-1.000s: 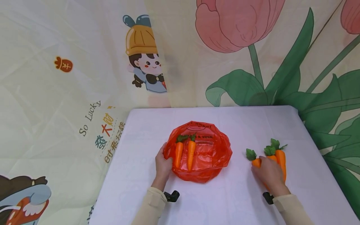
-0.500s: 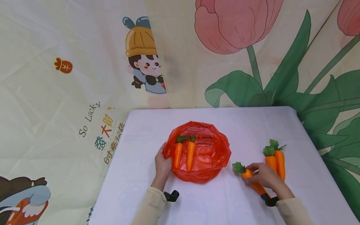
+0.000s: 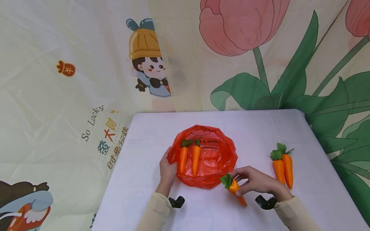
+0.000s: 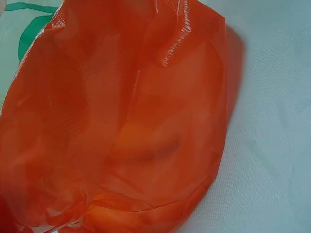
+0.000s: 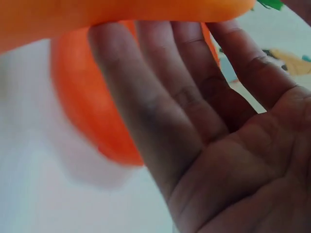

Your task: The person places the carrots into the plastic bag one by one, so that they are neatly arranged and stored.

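A red plastic bag (image 3: 214, 160) stands with its mouth spread wide, and two carrots with green tops, a left carrot (image 3: 183, 159) and a right carrot (image 3: 196, 160), lie inside it. My left hand (image 3: 168, 170) grips the bag's left rim; in the left wrist view the red film (image 4: 146, 107) fills most of the picture. Between thumb and fingers my right hand (image 3: 255, 181) pinches another carrot (image 3: 233, 186), just off the bag's lower right edge. The right wrist view has the held carrot (image 5: 121, 12) across the fingertips, with the bag (image 5: 92, 107) behind.
Two more carrots (image 3: 278, 170) (image 3: 287, 166) lie side by side on the right of the white table (image 3: 138, 134). A printed cloth (image 3: 185, 64) with tulips and cartoon figures hangs behind the table and down its left side.
My right hand has picked the carrot away from the other two on the right and carried it leftward to the bag. The left hand and the bag have stayed nearly still.
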